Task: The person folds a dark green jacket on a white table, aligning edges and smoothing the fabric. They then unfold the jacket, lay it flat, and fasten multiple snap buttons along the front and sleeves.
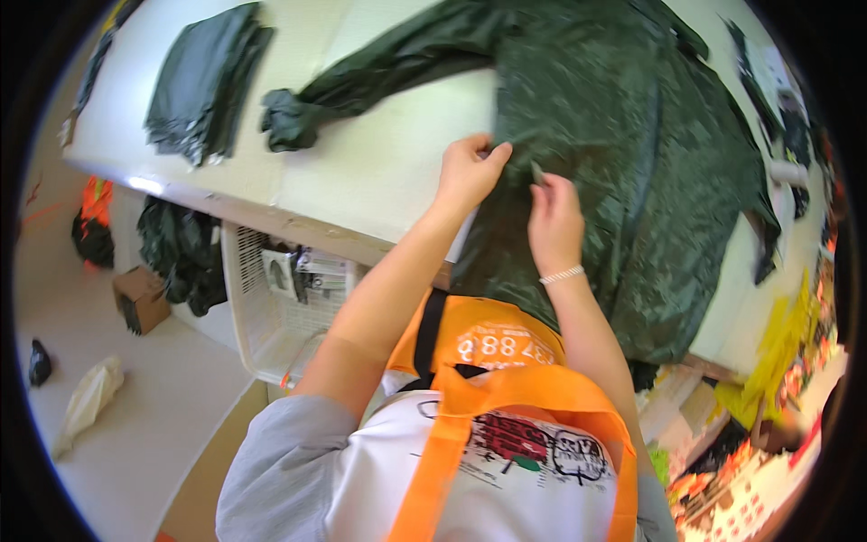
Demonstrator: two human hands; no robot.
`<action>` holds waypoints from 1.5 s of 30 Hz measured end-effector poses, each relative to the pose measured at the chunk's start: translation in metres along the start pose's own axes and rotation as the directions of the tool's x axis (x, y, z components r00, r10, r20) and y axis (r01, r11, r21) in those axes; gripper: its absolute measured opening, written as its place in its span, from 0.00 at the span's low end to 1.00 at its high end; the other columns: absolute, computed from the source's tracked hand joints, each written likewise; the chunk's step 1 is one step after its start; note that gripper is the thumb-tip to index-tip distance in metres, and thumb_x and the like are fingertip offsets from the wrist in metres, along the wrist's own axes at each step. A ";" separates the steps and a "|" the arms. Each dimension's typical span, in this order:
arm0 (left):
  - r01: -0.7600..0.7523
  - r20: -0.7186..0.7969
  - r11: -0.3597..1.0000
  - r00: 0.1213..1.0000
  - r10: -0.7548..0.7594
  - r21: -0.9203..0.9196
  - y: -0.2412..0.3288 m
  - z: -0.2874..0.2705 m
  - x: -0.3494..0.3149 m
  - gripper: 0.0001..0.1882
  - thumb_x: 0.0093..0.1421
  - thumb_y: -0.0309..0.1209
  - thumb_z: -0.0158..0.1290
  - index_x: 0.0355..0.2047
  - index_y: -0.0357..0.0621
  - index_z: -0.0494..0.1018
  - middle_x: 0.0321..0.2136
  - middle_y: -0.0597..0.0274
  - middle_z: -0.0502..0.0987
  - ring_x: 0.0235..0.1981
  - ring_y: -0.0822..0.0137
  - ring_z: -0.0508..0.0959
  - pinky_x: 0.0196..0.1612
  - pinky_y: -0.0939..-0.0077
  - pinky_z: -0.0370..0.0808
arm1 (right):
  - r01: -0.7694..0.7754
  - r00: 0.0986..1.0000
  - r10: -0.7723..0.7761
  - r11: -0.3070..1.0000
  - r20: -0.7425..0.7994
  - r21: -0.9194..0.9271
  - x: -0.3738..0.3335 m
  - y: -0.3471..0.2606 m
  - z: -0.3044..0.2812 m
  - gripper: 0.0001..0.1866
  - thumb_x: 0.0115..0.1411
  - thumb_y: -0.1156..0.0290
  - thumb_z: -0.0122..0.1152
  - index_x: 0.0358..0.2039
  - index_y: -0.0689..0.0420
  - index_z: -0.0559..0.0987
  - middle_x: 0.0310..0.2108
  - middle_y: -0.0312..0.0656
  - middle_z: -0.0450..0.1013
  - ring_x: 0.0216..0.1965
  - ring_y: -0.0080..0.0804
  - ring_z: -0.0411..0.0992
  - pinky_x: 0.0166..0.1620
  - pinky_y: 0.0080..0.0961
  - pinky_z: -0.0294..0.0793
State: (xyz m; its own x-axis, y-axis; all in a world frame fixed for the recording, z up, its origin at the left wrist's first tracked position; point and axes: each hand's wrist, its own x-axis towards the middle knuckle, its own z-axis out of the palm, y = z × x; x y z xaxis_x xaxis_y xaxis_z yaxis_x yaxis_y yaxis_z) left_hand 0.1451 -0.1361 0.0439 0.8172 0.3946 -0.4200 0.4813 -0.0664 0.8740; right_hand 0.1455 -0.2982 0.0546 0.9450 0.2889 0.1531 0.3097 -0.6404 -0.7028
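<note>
A dark green, shiny, long-sleeved rain jacket [578, 117] lies spread over the table, one sleeve stretched out to the left. At its left side edge is my left hand [471, 172], fingers curled and thumb pressed against them, seemingly pinching the fabric edge. My right hand [555, 221], with a beaded bracelet at the wrist, is just to the right, over the jacket. Between its thumb and fingers sticks up a small pale pointed thing [537, 172], too small to name. The two hands are apart, at about the same height.
A stack of folded dark green garments [203, 81] lies on the pale table [388, 172] at far left. Below the table edge stands a white plastic basket [248, 307] with packets inside. A cardboard box [142, 298] is on the floor. Yellow material [768, 361] hangs at right.
</note>
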 end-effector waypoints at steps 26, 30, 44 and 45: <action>-0.445 -0.103 0.895 0.892 0.440 -0.036 0.012 -0.047 -0.130 0.08 0.53 0.18 0.51 0.34 0.36 0.74 0.33 0.61 0.74 0.33 0.73 0.73 0.37 0.80 0.71 | -0.129 0.981 0.047 0.881 0.187 0.454 -0.006 -0.055 -0.032 0.05 0.53 0.80 0.63 0.32 0.64 0.77 0.30 0.38 0.73 0.28 0.20 0.71 0.32 0.15 0.70; -0.567 -0.218 0.632 0.629 0.746 0.528 -0.011 -0.095 -0.090 0.26 0.40 0.19 0.50 0.44 0.42 0.68 0.46 0.50 0.67 0.49 0.47 0.64 0.54 0.59 0.62 | -0.103 0.991 0.049 0.865 0.121 0.491 -0.014 -0.031 -0.037 0.03 0.55 0.79 0.61 0.30 0.64 0.76 0.27 0.37 0.71 0.28 0.19 0.70 0.33 0.15 0.70; -0.543 -0.083 0.820 0.822 0.563 0.180 -0.007 -0.107 -0.106 0.20 0.51 0.17 0.54 0.47 0.39 0.69 0.33 0.59 0.77 0.36 0.70 0.76 0.41 0.80 0.72 | -0.028 0.975 -0.098 0.838 0.201 0.544 -0.025 -0.082 -0.043 0.13 0.52 0.82 0.62 0.40 0.64 0.77 0.38 0.39 0.74 0.35 0.19 0.72 0.38 0.14 0.71; -0.558 -0.048 0.819 0.822 0.568 0.134 0.003 -0.099 -0.115 0.19 0.52 0.17 0.54 0.46 0.38 0.69 0.34 0.60 0.77 0.36 0.71 0.76 0.41 0.80 0.72 | 0.045 0.973 -0.171 0.798 0.155 0.600 -0.021 -0.086 -0.040 0.15 0.50 0.82 0.63 0.41 0.64 0.76 0.40 0.39 0.73 0.37 0.21 0.73 0.38 0.14 0.71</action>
State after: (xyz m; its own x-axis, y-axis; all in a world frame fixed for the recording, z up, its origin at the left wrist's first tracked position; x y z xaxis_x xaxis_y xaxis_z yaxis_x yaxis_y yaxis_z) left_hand 0.0212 -0.0912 0.1185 0.9296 0.3306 0.1632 -0.0197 -0.3973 0.9175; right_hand 0.1029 -0.2782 0.1397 0.8503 0.5008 0.1615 0.2264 -0.0712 -0.9714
